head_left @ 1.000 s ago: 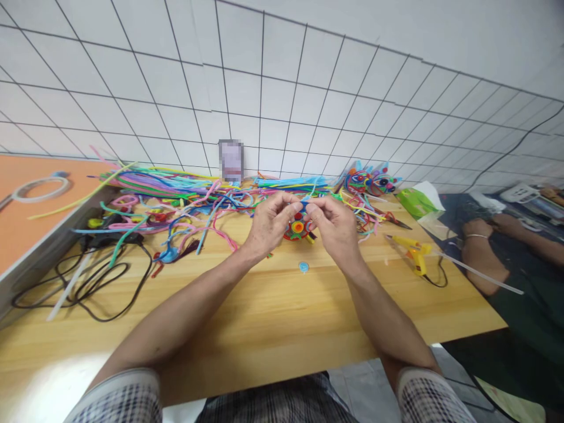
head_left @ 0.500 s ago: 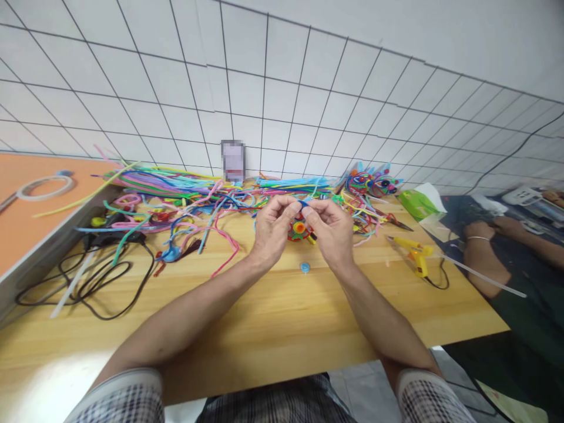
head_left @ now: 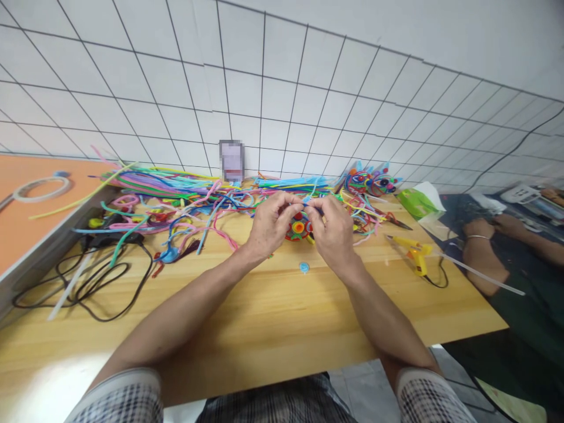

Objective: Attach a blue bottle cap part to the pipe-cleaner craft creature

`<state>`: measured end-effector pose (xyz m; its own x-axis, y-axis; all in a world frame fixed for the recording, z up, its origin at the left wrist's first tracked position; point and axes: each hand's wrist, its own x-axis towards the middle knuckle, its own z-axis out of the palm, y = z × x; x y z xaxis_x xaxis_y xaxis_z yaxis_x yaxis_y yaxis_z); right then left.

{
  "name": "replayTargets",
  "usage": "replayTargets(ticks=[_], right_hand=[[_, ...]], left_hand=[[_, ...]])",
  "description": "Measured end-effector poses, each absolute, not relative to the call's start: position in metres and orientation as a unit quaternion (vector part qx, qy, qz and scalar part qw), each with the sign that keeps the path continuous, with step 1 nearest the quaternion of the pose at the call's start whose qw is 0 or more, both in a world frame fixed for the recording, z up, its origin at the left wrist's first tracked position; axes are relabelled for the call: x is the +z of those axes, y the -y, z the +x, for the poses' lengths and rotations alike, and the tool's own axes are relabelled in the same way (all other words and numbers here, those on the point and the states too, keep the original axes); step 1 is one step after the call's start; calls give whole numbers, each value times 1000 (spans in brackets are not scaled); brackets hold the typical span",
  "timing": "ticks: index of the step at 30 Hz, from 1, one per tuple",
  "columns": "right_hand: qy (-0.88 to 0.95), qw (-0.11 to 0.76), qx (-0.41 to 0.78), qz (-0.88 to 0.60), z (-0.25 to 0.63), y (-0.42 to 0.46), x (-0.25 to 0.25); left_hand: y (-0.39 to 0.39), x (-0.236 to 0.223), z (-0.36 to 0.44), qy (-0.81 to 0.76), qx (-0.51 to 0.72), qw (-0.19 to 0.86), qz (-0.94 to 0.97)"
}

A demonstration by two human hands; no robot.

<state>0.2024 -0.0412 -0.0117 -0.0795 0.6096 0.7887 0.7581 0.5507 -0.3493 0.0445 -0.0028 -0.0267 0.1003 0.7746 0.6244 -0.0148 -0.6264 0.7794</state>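
Fingertips of my left hand (head_left: 273, 222) and my right hand (head_left: 329, 226) meet in a pinch over the table. Between them is a small blue piece of pipe cleaner (head_left: 305, 204), mostly hidden by the fingers. Just below and behind it lies a round, colourful pipe-cleaner piece (head_left: 299, 227) with an orange centre and a red and green rim, partly covered by both hands. Nearer to me, a small light-blue coil (head_left: 304, 268) rests on the bare wood.
Pipe cleaners (head_left: 163, 185) are heaped along the wall, beside a propped phone (head_left: 232, 160). To the right are finished colourful figures (head_left: 372, 181), scissors (head_left: 399, 221) and a yellow glue gun (head_left: 416, 255). A black cable (head_left: 101, 288) coils at left. Another person's hands (head_left: 480, 229) are far right.
Both hands stay together and the fingers have shifted slightly around the blue piece, which shows less now. The round piece and the light-blue coil remain in place.
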Motion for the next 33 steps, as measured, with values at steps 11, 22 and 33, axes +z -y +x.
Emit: replayTargets(ticks=[11,22,33], right_hand=[[685,546,9,-482,191,41,-23],[734,494,-104,-455,201,39,-17],[682,535,49,-497,196,39,-21]], left_hand=[[14,-41,64,-279,647,492,511],[5,-38,50,-274,647,269,658],[7,-45,62,-268,650,447,553]])
